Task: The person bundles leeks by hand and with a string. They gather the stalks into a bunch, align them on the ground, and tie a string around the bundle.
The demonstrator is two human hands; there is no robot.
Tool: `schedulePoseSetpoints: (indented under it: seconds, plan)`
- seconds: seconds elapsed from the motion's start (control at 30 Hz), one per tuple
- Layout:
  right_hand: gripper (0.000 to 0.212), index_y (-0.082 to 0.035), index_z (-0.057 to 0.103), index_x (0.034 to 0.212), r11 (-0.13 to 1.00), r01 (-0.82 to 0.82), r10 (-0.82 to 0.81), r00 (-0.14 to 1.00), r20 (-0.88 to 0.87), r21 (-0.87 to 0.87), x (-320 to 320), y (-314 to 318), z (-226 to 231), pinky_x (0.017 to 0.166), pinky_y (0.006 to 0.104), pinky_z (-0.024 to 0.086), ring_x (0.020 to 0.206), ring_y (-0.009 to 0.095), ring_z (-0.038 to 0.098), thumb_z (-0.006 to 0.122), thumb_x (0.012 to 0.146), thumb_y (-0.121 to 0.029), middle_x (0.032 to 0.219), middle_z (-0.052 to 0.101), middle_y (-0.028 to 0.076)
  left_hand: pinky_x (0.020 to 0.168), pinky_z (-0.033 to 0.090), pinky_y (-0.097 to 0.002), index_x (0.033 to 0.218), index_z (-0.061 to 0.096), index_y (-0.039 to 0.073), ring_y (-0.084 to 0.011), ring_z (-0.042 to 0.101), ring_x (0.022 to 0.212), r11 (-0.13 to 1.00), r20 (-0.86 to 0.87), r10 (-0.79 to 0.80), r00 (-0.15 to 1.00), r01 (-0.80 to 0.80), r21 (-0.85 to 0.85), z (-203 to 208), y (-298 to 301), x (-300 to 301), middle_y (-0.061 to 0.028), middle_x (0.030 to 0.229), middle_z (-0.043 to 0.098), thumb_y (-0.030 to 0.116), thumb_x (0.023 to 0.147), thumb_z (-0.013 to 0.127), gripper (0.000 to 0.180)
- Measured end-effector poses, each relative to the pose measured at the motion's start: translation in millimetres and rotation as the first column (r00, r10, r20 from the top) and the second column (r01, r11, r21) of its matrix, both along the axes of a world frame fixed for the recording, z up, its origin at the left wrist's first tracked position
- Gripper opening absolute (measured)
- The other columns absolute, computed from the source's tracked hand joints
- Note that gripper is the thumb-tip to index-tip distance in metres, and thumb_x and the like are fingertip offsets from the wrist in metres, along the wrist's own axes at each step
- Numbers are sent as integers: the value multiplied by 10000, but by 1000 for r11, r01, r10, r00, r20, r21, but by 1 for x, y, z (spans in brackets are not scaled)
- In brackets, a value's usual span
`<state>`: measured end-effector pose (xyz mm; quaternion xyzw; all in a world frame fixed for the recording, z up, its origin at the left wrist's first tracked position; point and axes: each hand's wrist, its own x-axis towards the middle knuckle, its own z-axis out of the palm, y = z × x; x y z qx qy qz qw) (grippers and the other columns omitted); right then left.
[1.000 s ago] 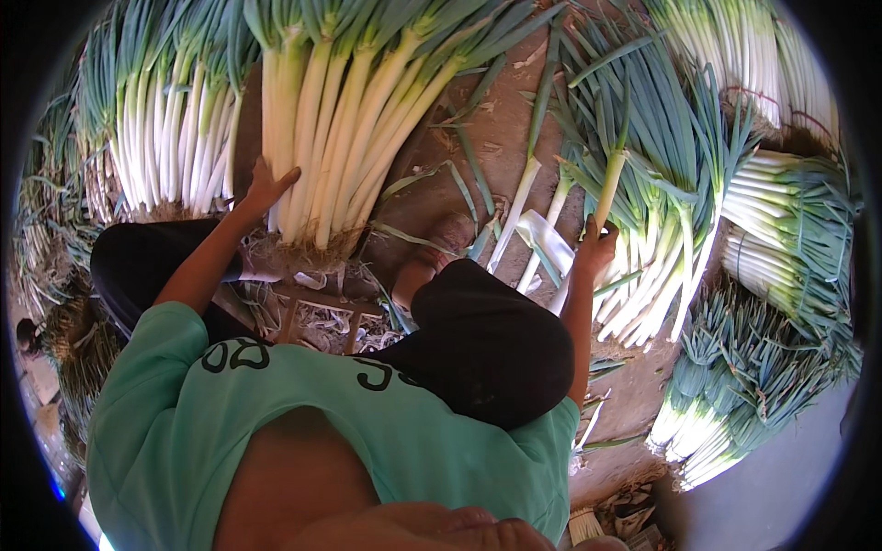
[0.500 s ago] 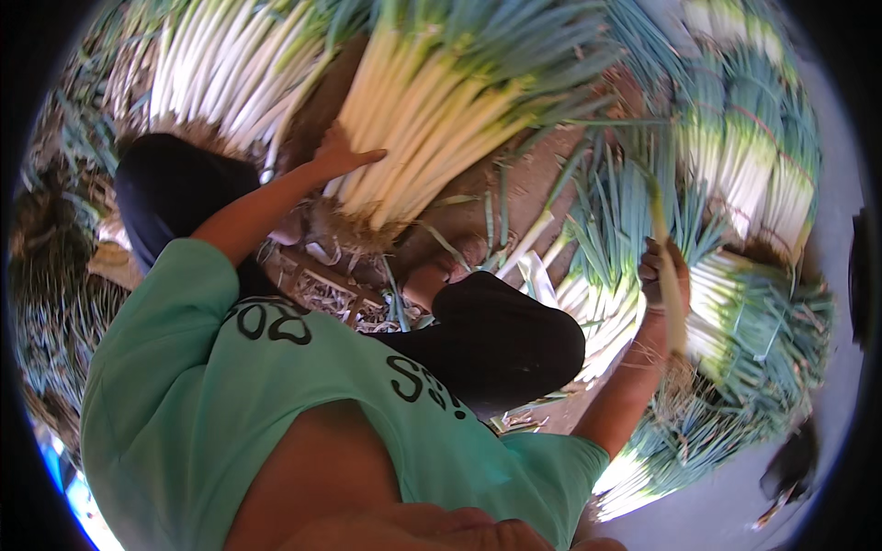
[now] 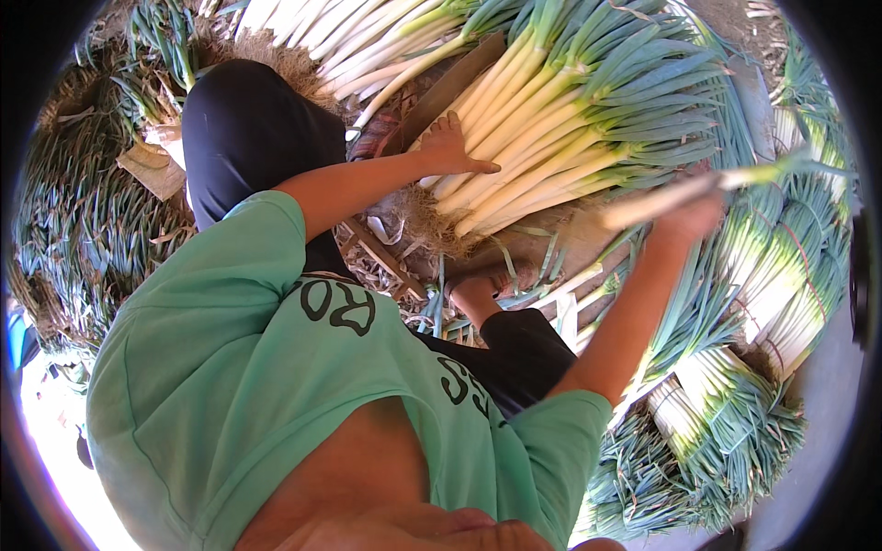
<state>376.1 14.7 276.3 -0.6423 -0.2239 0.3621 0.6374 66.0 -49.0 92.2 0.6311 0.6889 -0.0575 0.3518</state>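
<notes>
My left hand (image 3: 447, 152) lies with thumb stretched out on a large pile of long green onions (image 3: 542, 138), against the pale stems just above their roots. Those stems fan out with the blue-green leaves toward the upper right. At the right, my right hand (image 3: 691, 213) is closed round a single green onion (image 3: 657, 200), held apart from the pile. Hand and onion are smeared by motion. Its pale end points left and its green leaves reach toward the right rim.
Tied bundles of green onions (image 3: 781, 257) line the right side, with more bundles (image 3: 712, 404) below. Another loose heap (image 3: 358, 41) sits at the top. Dense green stacks (image 3: 87, 211) fill the left. My bent knee (image 3: 262, 129) rises beside the pile, above a wooden frame (image 3: 386, 257).
My right hand has swung up and inward, turning its green onion from upright to nearly level. My left hand stays on the pile. The whole view has shifted.
</notes>
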Motion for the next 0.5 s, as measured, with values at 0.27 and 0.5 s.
schedulePoseSetpoints:
  seconds: [0.27, 0.5]
  plan:
    - [353, 90, 453, 1084, 825, -407, 389, 912, -129, -393, -137, -76, -161, 787, 374, 455, 889, 274, 572, 530, 902, -203, 982, 573, 201, 1050, 273, -467, 1363, 44, -141, -427, 234, 1309, 999, 36, -8, 999, 10, -53, 3, 3, 0, -337, 1391, 181, 844, 488, 590, 1426]
    - [388, 79, 481, 957, 623, -392, 688, 686, 235, -677, -107, -58, -175, 562, 362, 522, 603, 283, 628, 603, 851, -273, 854, 610, 260, 1002, 326, -487, 1361, 78, -140, -396, 310, 1274, 1000, 41, -2, 999, 3, -20, 2, 2, 5, -308, 1365, 252, 849, 458, 604, 1439]
